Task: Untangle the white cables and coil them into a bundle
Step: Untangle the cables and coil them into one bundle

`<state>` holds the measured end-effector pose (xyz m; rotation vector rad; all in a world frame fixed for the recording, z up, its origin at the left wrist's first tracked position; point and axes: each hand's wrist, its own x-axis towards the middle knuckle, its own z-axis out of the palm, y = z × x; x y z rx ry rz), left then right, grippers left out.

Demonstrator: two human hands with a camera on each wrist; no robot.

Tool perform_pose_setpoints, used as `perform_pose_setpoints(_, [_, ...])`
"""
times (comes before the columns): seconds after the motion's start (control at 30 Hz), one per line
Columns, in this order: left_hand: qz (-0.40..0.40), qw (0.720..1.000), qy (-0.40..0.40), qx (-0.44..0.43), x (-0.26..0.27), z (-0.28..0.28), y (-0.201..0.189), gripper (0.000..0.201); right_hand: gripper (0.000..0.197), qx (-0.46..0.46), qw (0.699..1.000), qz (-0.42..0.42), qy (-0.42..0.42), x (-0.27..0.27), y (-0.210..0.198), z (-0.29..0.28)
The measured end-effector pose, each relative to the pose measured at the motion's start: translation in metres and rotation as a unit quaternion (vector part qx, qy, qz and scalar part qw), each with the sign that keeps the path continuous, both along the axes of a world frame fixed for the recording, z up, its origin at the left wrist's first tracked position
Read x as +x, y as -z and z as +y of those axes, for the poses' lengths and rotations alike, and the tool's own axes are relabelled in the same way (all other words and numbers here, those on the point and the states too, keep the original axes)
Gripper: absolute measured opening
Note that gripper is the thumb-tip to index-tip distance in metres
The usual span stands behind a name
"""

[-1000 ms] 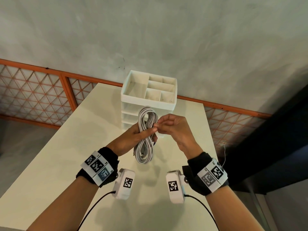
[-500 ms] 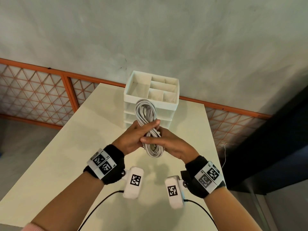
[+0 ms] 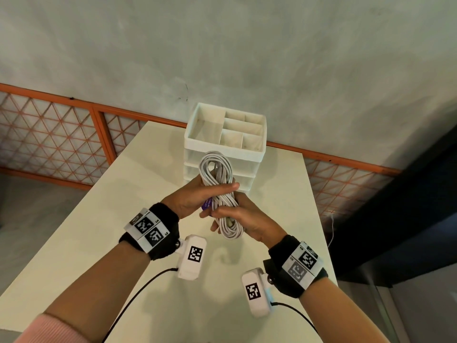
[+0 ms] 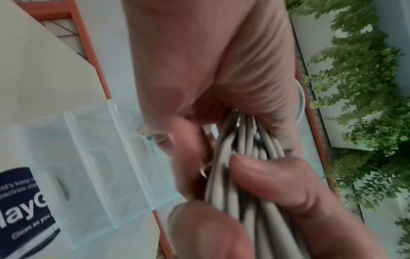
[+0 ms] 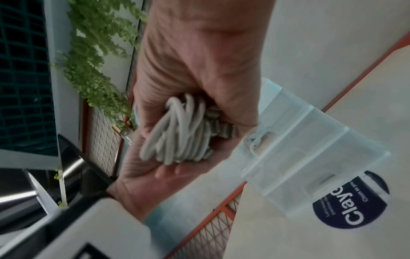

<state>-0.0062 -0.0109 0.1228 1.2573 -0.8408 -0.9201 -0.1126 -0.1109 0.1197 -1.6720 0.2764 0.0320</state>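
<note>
The white cable (image 3: 217, 169) is wound into a long oval bundle, held upright in the air above the cream table (image 3: 118, 219). My left hand (image 3: 217, 190) grips the bundle's middle, thumb lying across the front. Just below, my right hand (image 3: 222, 216) wraps its fingers round the lower half; the bottom loop (image 3: 231, 232) hangs out under it. A small purple tag (image 3: 206, 204) shows between the hands. In the left wrist view the strands (image 4: 250, 184) run between thumb and fingers. In the right wrist view the coil (image 5: 177, 138) sits in the curled palm.
A white drawer organiser (image 3: 190, 142) with open top compartments stands right behind the bundle at the table's far end. An orange-framed mesh railing (image 3: 99, 125) runs behind the table. A dark drop lies past the table's right edge (image 3: 319, 219).
My right hand has left its pinch near the left fingertips and come under to grip the lower coil. Both hands and the bundle have shifted slightly away from me.
</note>
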Motion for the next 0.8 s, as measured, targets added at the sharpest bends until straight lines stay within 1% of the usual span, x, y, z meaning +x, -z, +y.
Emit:
perform_pose_setpoints(0.07, [0.007,1.0,0.001,-0.005,0.002,0.0,0.0,0.018,0.027,-0.018,0.999,-0.001,0.031,0.003,0.003,0.001])
perform_pose_setpoints(0.1, [0.014,1.0,0.005,-0.004,0.003,0.0,0.001,0.017,0.029,-0.026,0.999,0.003,0.04,0.004,0.004,0.002])
perform_pose_setpoints(0.13, [0.022,1.0,0.009,-0.001,0.003,0.0,0.002,0.018,0.026,-0.033,0.998,0.004,0.046,0.005,0.006,0.003])
perform_pose_setpoints(0.17, [0.036,0.999,0.009,0.004,0.004,-0.001,0.005,0.022,0.017,-0.037,0.998,0.005,0.05,0.006,0.007,0.003])
perform_pose_setpoints(0.2, [0.062,0.998,0.007,0.006,0.004,-0.001,0.008,0.029,0.007,-0.035,0.998,0.007,0.052,0.006,0.008,0.003])
perform_pose_setpoints(0.23, [0.104,0.995,0.002,-0.001,0.004,-0.002,0.011,0.041,0.007,-0.029,0.998,0.013,0.053,0.006,0.008,0.003])
perform_pose_setpoints(0.3, [0.205,0.976,-0.025,-0.065,0.004,-0.003,0.015,0.068,0.021,-0.015,0.999,0.024,0.046,0.007,0.009,0.0])
perform_pose_setpoints(0.33, [0.243,0.963,-0.039,-0.112,0.005,-0.003,0.016,0.074,0.022,-0.013,0.999,0.03,0.037,0.007,0.009,-0.001])
perform_pose_setpoints(0.37, [0.265,0.951,-0.05,-0.15,0.008,-0.003,0.015,0.074,0.019,-0.016,0.999,0.037,0.024,0.006,0.01,-0.003])
perform_pose_setpoints(0.4, [0.269,0.946,-0.056,-0.171,0.009,-0.003,0.013,0.069,0.016,-0.019,0.999,0.043,0.012,0.006,0.011,-0.004])
perform_pose_setpoints(0.43, [0.259,0.948,-0.06,-0.176,0.01,-0.003,0.01,0.062,0.014,-0.021,0.999,0.048,0.003,0.005,0.012,-0.004])
perform_pose_setpoints(0.5, [0.221,0.959,-0.069,-0.163,0.009,-0.005,0.006,0.04,0.018,-0.017,0.998,0.053,-0.005,0.004,0.014,-0.006])
perform_pose_setpoints(0.53, [0.214,0.961,-0.076,-0.154,0.008,-0.005,0.004,0.029,0.019,-0.013,0.998,0.053,-0.008,0.004,0.014,-0.007])
perform_pose_setpoints(0.57, [0.222,0.96,-0.083,-0.148,0.006,-0.006,0.003,0.02,0.018,-0.014,0.999,0.051,-0.013,0.003,0.014,-0.007])
perform_pose_setpoints(0.6, [0.234,0.957,-0.088,-0.146,0.004,-0.008,0.001,0.015,0.017,-0.02,0.999,0.048,-0.018,0.002,0.015,-0.008])
perform_pose_setpoints(0.63, [0.244,0.954,-0.095,-0.144,0.003,-0.01,0.0,0.016,0.016,-0.026,0.999,0.044,-0.02,0.001,0.015,-0.008])
perform_pose_setpoints(0.7, [0.26,0.95,-0.127,-0.119,-0.001,-0.016,-0.003,0.024,0.014,-0.049,0.998,0.036,-0.017,-0.001,0.019,-0.01])
perform_pose_setpoints(0.8, [0.284,0.935,-0.202,-0.061,-0.007,-0.023,-0.004,0.037,0.016,-0.141,0.99,0.026,-0.017,-0.002,0.022,-0.012])
